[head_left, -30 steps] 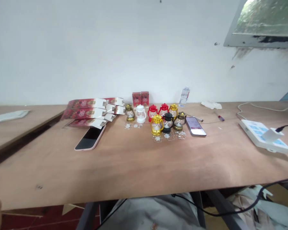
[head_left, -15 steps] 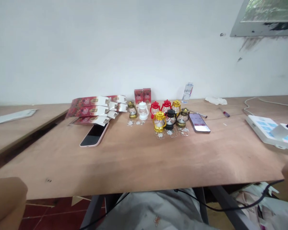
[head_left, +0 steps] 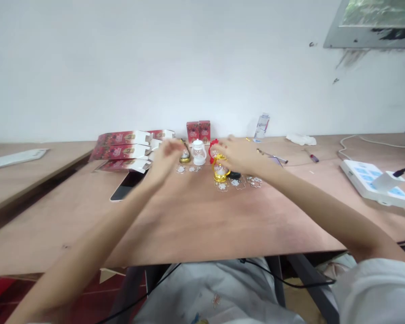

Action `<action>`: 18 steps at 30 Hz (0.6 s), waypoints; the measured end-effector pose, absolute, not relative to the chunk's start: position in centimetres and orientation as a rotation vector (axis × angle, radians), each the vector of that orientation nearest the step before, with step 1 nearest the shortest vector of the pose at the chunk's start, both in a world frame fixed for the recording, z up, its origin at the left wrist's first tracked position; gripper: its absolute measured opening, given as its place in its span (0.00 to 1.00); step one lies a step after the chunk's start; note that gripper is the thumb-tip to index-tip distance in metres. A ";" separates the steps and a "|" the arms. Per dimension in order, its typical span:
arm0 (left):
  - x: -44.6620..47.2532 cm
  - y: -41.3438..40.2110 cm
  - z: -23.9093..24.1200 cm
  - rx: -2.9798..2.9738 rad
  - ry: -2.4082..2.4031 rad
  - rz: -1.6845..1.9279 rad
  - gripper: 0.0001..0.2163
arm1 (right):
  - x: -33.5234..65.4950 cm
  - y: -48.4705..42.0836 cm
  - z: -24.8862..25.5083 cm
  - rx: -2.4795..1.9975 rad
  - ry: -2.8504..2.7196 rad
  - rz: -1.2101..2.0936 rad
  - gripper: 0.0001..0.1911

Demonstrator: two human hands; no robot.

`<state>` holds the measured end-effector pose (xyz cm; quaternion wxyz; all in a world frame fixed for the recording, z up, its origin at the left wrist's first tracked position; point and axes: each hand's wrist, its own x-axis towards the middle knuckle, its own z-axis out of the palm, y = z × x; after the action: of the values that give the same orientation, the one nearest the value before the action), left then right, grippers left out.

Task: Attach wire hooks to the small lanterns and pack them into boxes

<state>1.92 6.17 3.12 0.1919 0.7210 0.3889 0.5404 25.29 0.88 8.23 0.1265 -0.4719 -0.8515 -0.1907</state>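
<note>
Both my arms stretch out over the wooden table [head_left: 195, 225]. My left hand [head_left: 165, 159] is blurred by motion, just right of the stack of flat red cartons [head_left: 123, 150] and beside a bronze mini lantern [head_left: 185, 155] and a white mini lantern [head_left: 198, 153]. My right hand [head_left: 238, 155] hovers over the cluster of small lanterns, covering most of them; a gold lantern [head_left: 220, 173] and part of a red lantern [head_left: 213, 146] show at its left edge. Its fingers are smeared, so its grip cannot be read.
A pink phone [head_left: 123, 191] lies partly under my left forearm. Two upright red boxes [head_left: 198, 131] and a small bottle [head_left: 262, 125] stand by the wall. A white power strip [head_left: 371, 182] with a plug lies at the right, a screwdriver [head_left: 312, 156] behind.
Both hands have come up from the lower corners and reached forward to the lanterns. The second phone and several lanterns are now hidden under my right hand.
</note>
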 end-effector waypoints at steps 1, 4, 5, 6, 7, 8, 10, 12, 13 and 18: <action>2.3 6.4 2.0 2.044 1.095 1.383 0.08 | 24.4 1.5 7.4 -1.412 -2.580 -0.601 0.19; 3.9 6.6 -1.6 1.995 1.119 1.042 0.07 | 22.8 2.9 5.8 -1.453 -2.703 -0.711 0.16; 4.4 6.6 -2.7 1.948 1.129 1.010 0.10 | 22.5 3.1 5.7 -1.455 -2.710 -0.739 0.16; 4.9 6.6 -3.5 1.895 1.138 0.998 0.11 | 22.4 3.1 5.7 -1.461 -2.714 -0.758 0.17; 5.2 6.6 -4.1 1.849 1.140 0.994 0.11 | 22.3 3.0 5.9 -1.478 -2.723 -0.769 0.19; 5.4 6.6 -4.5 1.811 1.140 0.988 0.11 | 22.3 2.8 6.1 -1.507 -2.737 -0.773 0.21; 5.7 6.6 -4.9 1.771 1.139 0.976 0.10 | 22.1 2.3 6.5 -1.586 -2.756 -0.781 0.24; 5.7 6.4 -4.9 1.767 1.143 0.960 0.10 | 21.8 2.0 6.8 -1.645 -2.763 -0.786 0.25; 5.7 6.2 -4.9 1.769 1.144 0.952 0.10 | 21.6 1.9 6.8 -1.654 -2.763 -0.781 0.25; 6.0 4.8 -4.8 1.977 1.125 0.941 0.12 | 22.1 2.2 7.6 -1.559 -2.751 -0.735 0.21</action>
<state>5.97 4.76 -4.79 0.3332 0.7572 0.4309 0.3604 22.08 2.16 7.64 -0.0522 -0.4795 -0.8463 -0.2260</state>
